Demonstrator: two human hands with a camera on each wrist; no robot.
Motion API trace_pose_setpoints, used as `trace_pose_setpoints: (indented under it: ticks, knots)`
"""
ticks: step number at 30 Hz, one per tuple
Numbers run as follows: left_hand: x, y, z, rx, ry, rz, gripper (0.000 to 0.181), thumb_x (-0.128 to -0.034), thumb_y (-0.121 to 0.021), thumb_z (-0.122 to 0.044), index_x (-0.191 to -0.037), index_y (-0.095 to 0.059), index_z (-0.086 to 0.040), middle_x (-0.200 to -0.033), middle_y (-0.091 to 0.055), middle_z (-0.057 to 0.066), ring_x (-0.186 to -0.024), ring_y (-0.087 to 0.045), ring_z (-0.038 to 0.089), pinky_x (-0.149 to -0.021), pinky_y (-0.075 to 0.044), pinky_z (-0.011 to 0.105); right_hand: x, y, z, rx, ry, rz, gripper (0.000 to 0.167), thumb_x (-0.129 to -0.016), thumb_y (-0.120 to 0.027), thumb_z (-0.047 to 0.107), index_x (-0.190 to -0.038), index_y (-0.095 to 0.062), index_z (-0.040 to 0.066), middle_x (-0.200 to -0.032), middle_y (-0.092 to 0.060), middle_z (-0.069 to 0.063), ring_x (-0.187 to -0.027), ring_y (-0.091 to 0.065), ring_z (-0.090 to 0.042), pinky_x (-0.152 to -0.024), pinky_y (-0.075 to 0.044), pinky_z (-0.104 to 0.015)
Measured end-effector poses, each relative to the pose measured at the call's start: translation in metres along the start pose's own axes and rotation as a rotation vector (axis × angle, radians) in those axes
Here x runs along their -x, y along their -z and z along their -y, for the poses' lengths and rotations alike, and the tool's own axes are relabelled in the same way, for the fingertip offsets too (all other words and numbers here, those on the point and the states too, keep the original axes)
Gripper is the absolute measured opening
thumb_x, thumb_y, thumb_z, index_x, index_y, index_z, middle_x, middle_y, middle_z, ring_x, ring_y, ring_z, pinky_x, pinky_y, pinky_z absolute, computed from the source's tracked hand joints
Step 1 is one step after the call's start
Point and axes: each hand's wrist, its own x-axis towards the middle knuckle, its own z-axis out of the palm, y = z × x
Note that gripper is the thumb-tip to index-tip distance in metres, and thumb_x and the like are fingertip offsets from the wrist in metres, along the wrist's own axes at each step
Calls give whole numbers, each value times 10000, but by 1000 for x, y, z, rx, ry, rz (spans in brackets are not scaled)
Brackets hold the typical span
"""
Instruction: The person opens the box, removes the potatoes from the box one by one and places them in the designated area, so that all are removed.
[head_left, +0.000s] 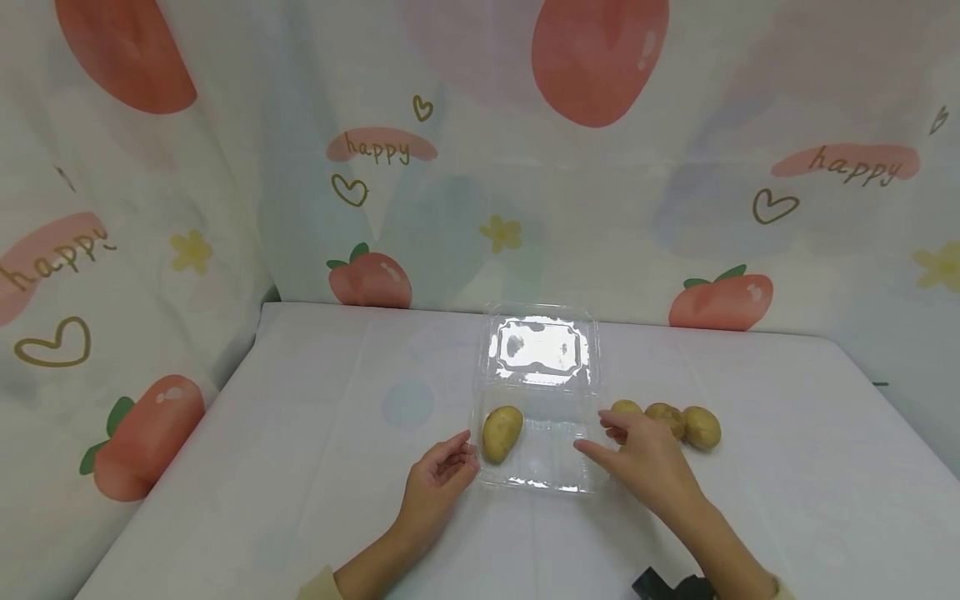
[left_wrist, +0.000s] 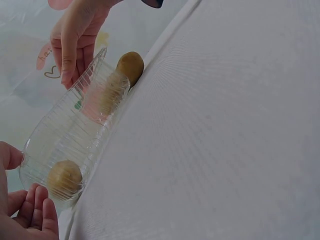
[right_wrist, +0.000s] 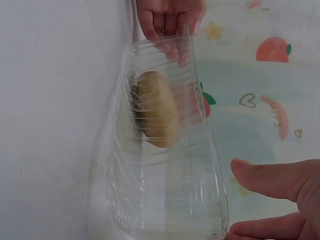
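Note:
An open clear plastic clamshell box (head_left: 551, 479) lies on the white table, its lid (head_left: 540, 350) folded back. One potato (head_left: 502, 434) sits in the left part of the box and shows through the wall in both wrist views. At the box's left side is my left hand (head_left: 441, 479), fingers relaxed, fingertips against or close beside the wall. My right hand (head_left: 651, 458) hovers by the right edge, thumb and fingers spread, holding nothing. Beyond it are three potatoes (head_left: 702, 428), partly hidden by that hand in the head view.
A white cloth (head_left: 360, 433) covers the table. Behind and to the left hangs a printed curtain (head_left: 465, 167). A black object (head_left: 675, 586) shows near my right forearm at the table's near side.

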Motion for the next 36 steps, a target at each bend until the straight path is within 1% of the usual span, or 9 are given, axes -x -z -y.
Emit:
trace_pose_setpoints:
  ticks: [6, 15, 21, 27, 36]
  knots:
    - [0, 0, 0, -2, 6, 0, 446, -844, -624, 7, -1245, -468, 126, -1091, -538, 225, -966, -536, 166, -858, -460, 189, -4, -7, 6, 20, 25, 51, 650, -725, -750, 428, -1143, -598, -46, -992, -643, -133, -891, -599, -284, -719, -532, -402]
    - [0, 0, 1, 13, -2, 3, 446, -850, -617, 8, -1247, -457, 135, -1097, -534, 227, -974, -535, 174, -860, -460, 193, -6, -14, 9, -12, 45, 75, 648, -727, -753, 413, -1151, -591, -49, -1027, -638, -152, -911, -587, -281, -748, -523, -409]
    - [0, 0, 1, -10, -2, 1, 438, -850, -619, 5, -1241, -468, 132, -1086, -543, 215, -969, -538, 179, -857, -464, 196, -8, -22, 12, -26, 76, 82, 599, -725, -766, 366, -1133, -604, -42, -1031, -635, -152, -902, -580, -276, -749, -520, -409]
    - [-1, 0, -1, -22, 7, 0, 436, -840, -622, 20, -1233, -473, 135, -1074, -542, 224, -964, -540, 179, -858, -464, 198, -11, -30, 14, -15, 78, 110, 611, -728, -758, 383, -1162, -596, -17, -1078, -617, -123, -926, -569, -258, -751, -512, -398]
    - [-2, 0, 1, -26, -1, 1, 434, -836, -624, 26, -1231, -479, 132, -1068, -546, 224, -954, -544, 170, -856, -467, 202, -15, -38, 17, -7, 127, 98, 625, -725, -765, 368, -1176, -584, -25, -1101, -617, -142, -962, -587, -294, -773, -519, -415]
